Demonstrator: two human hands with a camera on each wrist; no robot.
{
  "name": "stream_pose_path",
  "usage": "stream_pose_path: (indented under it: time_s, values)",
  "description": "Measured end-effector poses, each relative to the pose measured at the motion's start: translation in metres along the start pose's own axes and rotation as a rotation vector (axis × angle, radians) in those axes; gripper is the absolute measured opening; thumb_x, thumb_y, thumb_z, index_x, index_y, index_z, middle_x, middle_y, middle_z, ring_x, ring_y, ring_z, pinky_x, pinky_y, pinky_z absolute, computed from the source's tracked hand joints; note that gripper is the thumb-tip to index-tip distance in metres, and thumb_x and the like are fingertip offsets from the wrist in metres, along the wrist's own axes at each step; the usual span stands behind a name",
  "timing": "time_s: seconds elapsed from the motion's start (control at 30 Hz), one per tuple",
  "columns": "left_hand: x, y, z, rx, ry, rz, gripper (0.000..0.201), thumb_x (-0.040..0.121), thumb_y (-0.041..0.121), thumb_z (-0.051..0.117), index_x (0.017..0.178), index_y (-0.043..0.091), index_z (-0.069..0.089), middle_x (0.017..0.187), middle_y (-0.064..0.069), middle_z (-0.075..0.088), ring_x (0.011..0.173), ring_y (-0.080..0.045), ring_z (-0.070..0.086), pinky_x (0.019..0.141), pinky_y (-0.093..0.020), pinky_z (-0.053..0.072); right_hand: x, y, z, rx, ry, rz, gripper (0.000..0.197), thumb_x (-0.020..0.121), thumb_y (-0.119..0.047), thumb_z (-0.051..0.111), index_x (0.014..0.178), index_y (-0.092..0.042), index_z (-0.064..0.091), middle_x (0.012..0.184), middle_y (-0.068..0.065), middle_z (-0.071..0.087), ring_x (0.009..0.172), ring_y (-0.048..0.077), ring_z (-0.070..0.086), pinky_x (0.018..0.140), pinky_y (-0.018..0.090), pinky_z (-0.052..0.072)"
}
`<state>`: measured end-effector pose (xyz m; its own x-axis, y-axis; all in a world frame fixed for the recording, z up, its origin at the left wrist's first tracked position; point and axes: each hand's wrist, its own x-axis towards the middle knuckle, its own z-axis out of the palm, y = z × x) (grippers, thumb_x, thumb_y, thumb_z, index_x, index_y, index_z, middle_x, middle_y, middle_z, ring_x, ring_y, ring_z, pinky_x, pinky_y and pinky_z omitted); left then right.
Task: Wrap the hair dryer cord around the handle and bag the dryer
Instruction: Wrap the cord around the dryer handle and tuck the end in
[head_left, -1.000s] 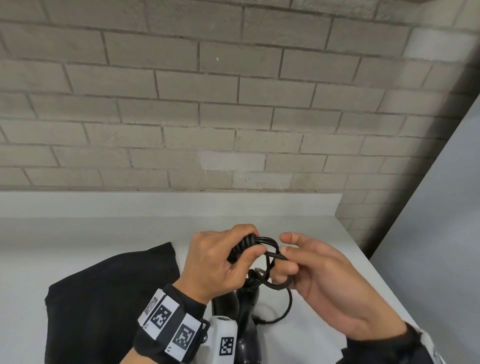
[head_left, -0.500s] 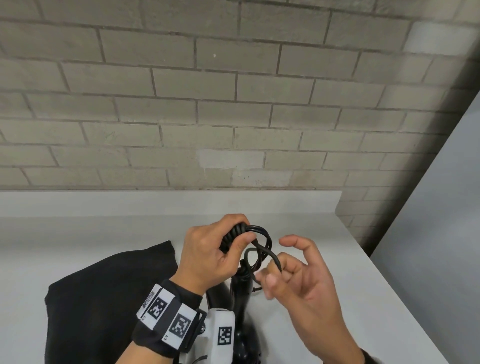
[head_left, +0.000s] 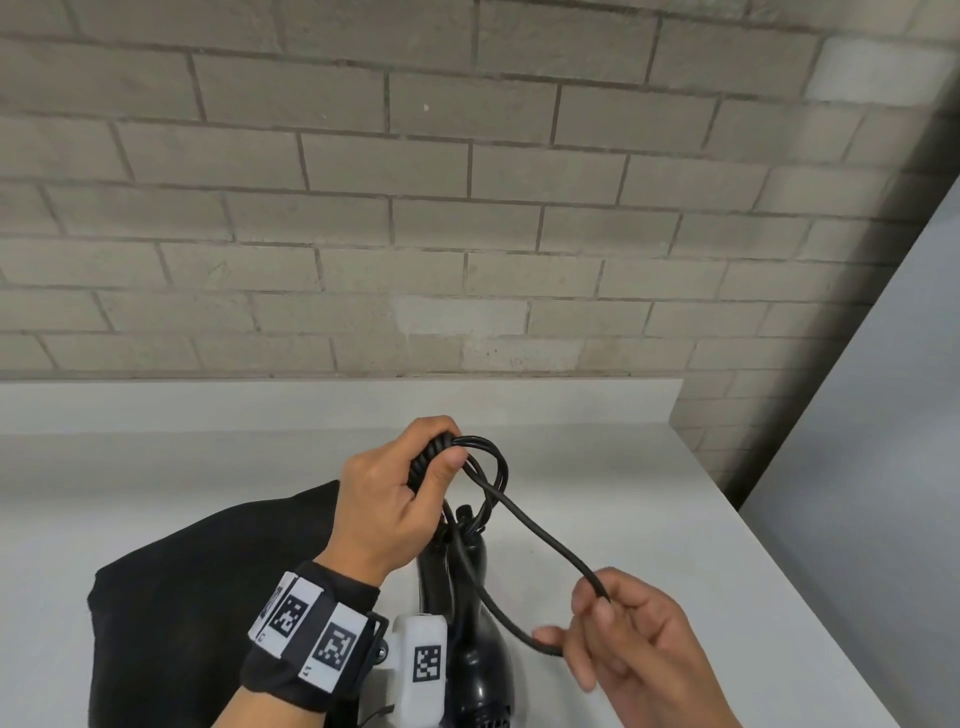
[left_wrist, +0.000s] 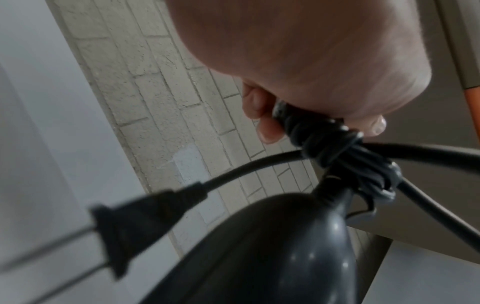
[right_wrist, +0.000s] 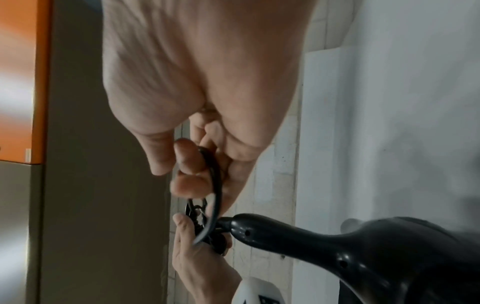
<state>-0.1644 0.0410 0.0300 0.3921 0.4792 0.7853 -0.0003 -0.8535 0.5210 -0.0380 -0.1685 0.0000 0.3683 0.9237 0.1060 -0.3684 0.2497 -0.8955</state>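
Note:
A glossy black hair dryer (head_left: 470, 639) hangs over the white counter, handle end up. My left hand (head_left: 410, 499) grips a coiled bundle of its black cord (head_left: 441, 452) just above the handle tip (right_wrist: 249, 225); the bundle (left_wrist: 324, 139) shows under my thumb in the left wrist view. One loose strand of cord (head_left: 540, 535) runs down to the right, where my right hand (head_left: 597, 623) pinches it between thumb and fingers (right_wrist: 192, 164). The black two-pin plug (left_wrist: 135, 222) dangles free beside the dryer body (left_wrist: 259, 257).
A black cloth bag (head_left: 197, 597) lies flat on the white counter (head_left: 623, 493) to the left, under my left wrist. A brick wall (head_left: 415, 208) backs the counter, and a grey panel (head_left: 883, 441) borders its right edge.
My right hand has left the coil, moved down and to the right, and drawn a long strand of cord out with it. The left hand has kept its hold on the bundle.

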Motion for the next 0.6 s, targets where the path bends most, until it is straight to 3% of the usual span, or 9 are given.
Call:
stream_pose_path:
  time_s: [0.07,0.1,0.17,0.23,0.33,0.4,0.47,0.53,0.6]
  values:
    - [0.001,0.001,0.000,0.000,-0.013,0.017,0.033,0.100,0.056,0.040,0.101,0.029,0.059,0.057,0.010,0.051,0.047,-0.008,0.048,0.046,-0.028,0.042,-0.002,-0.004,0.001,0.048,0.070,0.049,0.055,0.052,-0.042,0.094,0.073,0.001,0.067,0.037,-0.003,0.033,0.030,0.011,0.031,0.053,0.037,0.053]
    - [0.001,0.002,0.000,-0.003,-0.015,0.022,0.033,0.100,0.056,0.040,0.101,0.029,0.059,0.057,0.013,0.050,0.047,-0.006,0.048,0.046,-0.027,0.041,-0.001,-0.007,-0.001,0.064,0.118,0.062,0.059,0.045,-0.042,0.096,0.070,0.002,0.066,0.038,-0.005,0.029,0.029,0.007,0.025,0.043,0.029,0.046]
    - [0.002,0.003,0.000,-0.009,-0.014,0.022,0.033,0.100,0.056,0.040,0.101,0.030,0.059,0.058,0.019,0.051,0.049,-0.003,0.050,0.048,-0.022,0.041,0.000,-0.013,-0.006,0.085,0.233,0.079,0.065,0.035,-0.042,0.098,0.068,0.004,0.065,0.042,-0.007,0.022,0.032,0.003,0.017,0.038,0.015,0.031]
    - [0.002,0.003,0.000,-0.012,-0.016,0.012,0.033,0.099,0.057,0.040,0.101,0.030,0.059,0.058,0.014,0.054,0.051,-0.006,0.054,0.048,-0.027,0.045,0.002,-0.015,-0.012,0.020,0.288,0.074,0.067,0.034,-0.045,0.096,0.070,0.002,0.066,0.045,-0.003,0.021,0.035,0.006,0.016,0.039,0.015,0.025]
    - [0.001,0.006,0.004,-0.032,-0.017,-0.012,0.031,0.099,0.056,0.042,0.100,0.030,0.059,0.060,0.007,0.058,0.053,-0.011,0.058,0.050,-0.035,0.048,0.006,-0.012,-0.013,-0.304,0.394,-0.034,0.054,0.050,-0.051,0.090,0.073,-0.007,0.068,0.050,0.013,0.040,0.042,0.018,0.041,0.052,0.029,0.043]
    - [0.000,0.009,0.007,-0.031,0.001,-0.019,0.031,0.098,0.056,0.043,0.099,0.029,0.059,0.059,0.007,0.057,0.052,-0.009,0.055,0.050,-0.029,0.046,0.008,-0.004,-0.009,-0.537,0.507,-0.155,0.028,0.069,-0.032,0.085,0.088,-0.020,0.069,0.079,0.012,0.064,0.069,0.011,0.063,0.073,0.019,0.051]
    - [0.001,0.011,0.009,-0.019,0.012,-0.024,0.032,0.098,0.056,0.044,0.098,0.028,0.059,0.059,0.008,0.056,0.051,-0.008,0.052,0.049,-0.024,0.043,0.009,0.002,0.000,-0.762,0.679,-0.299,0.035,0.077,-0.016,0.080,0.103,-0.030,0.060,0.103,-0.002,0.063,0.090,0.007,0.062,0.081,0.008,0.046]
    - [0.000,0.012,0.010,-0.004,0.019,-0.030,0.030,0.098,0.053,0.045,0.098,0.027,0.059,0.058,0.012,0.054,0.050,-0.005,0.050,0.049,-0.016,0.040,0.008,0.001,0.019,-0.843,0.696,-0.555,0.027,0.078,-0.019,0.077,0.095,-0.031,0.058,0.091,-0.008,0.062,0.080,0.013,0.059,0.072,0.010,0.043]
    - [0.000,0.012,0.011,0.008,0.022,-0.041,0.027,0.097,0.050,0.048,0.097,0.026,0.060,0.057,0.014,0.052,0.049,-0.003,0.048,0.050,-0.013,0.037,0.010,0.003,0.039,-0.920,0.486,-0.657,0.013,0.077,-0.028,0.073,0.079,-0.028,0.061,0.073,-0.009,0.060,0.067,0.010,0.054,0.063,0.016,0.042]
